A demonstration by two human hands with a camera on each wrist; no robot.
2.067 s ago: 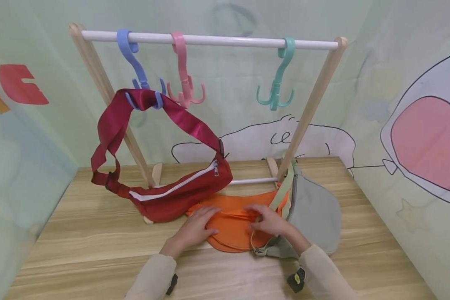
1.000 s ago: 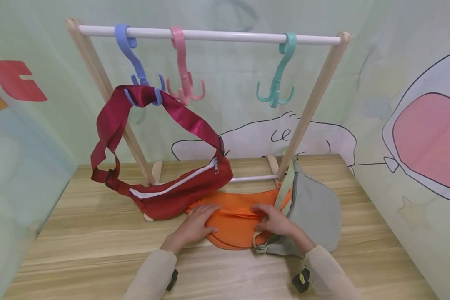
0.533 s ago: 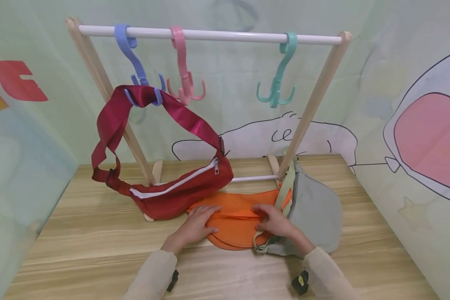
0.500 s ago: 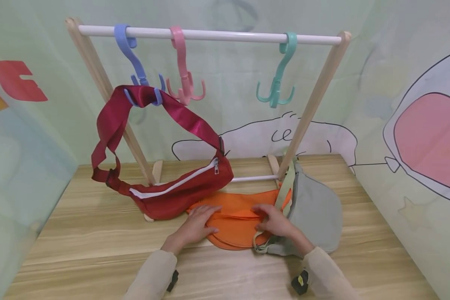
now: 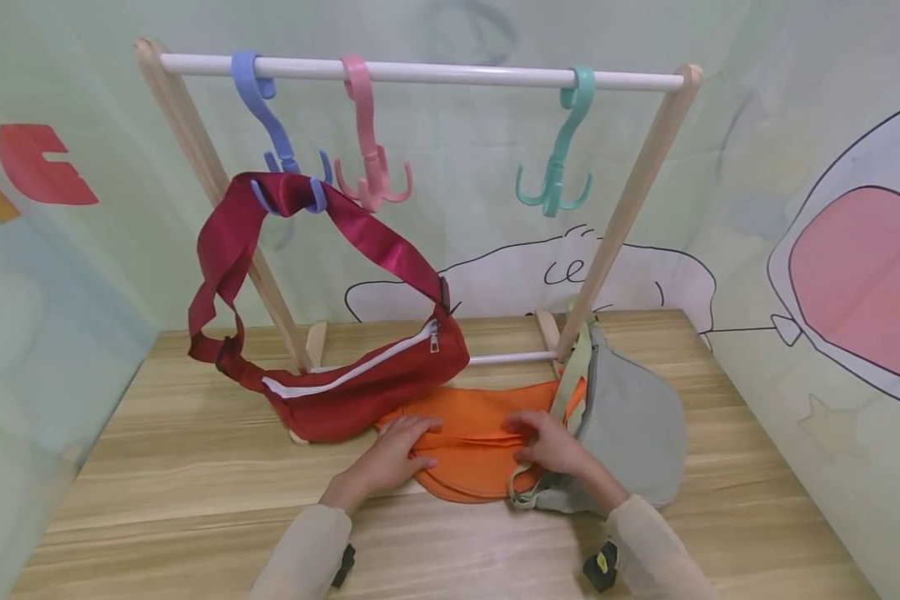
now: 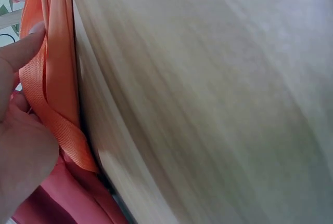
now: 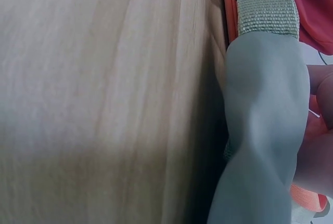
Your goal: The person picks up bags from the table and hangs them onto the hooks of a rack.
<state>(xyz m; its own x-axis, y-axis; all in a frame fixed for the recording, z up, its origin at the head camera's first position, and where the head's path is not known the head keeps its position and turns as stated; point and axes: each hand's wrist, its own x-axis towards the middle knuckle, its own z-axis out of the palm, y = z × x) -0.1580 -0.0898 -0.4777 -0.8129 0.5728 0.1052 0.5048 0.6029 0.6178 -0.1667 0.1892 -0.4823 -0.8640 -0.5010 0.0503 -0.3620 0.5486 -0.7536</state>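
Note:
An orange waist bag (image 5: 468, 475) lies flat on the table in the head view, its left end against the red waist bag and its right end under a strap of the grey bag (image 5: 637, 425). My left hand (image 5: 390, 454) rests on its left part, thumb apart from the fingers. On its right part lies my right hand (image 5: 551, 442), with bent fingers. Neither hand lifts the bag. In the left wrist view, my thumb touches the orange strap (image 6: 39, 86). Grey fabric (image 7: 265, 83) hides much of my right hand in the right wrist view.
A rack with a white rail (image 5: 465, 73) stands behind. It carries a blue hook (image 5: 266, 117), a pink hook (image 5: 367, 125) and a teal hook (image 5: 558, 150). The red waist bag (image 5: 367, 383) hangs by its strap from the blue hook. Patterned cloth walls surround the table (image 5: 157, 500).
My right hand has shifted slightly to the right over the orange waist bag since the earliest frame. The left hand stays almost still. The head view has tilted a little.

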